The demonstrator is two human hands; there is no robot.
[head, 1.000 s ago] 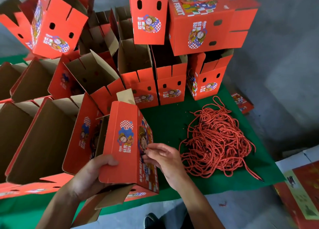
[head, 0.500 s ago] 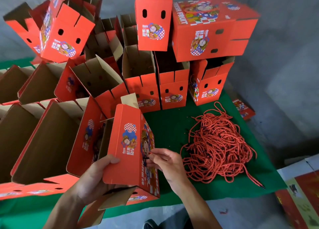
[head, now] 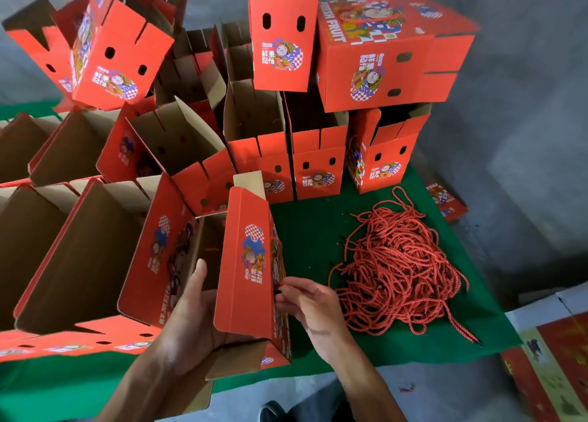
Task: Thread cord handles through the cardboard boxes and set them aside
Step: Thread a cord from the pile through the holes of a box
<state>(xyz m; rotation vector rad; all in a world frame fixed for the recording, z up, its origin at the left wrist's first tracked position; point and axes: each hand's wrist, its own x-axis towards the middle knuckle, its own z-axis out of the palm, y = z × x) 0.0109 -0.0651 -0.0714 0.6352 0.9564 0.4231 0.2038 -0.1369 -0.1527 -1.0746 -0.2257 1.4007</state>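
Steadiness matters: left hand (head: 194, 313) grips the box (head: 245, 262) while right hand (head: 313, 303) pinches the cord (head: 280, 284); feed its tip squarely through the hole, cord pile (head: 401, 268) at three o'clock.

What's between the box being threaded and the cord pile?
Head view: bare green cloth between the box and cord pile, apart from the right hand.

From my feed I see a green cloth (head: 305, 230) covering the work surface, its near edge dropping off to a grey concrete floor (head: 445, 389). A grey wall (head: 525, 87) rises behind the far right corner. A dark shoe (head: 270, 412) pokes in at the bottom edge of my view, below the cloth's near edge.
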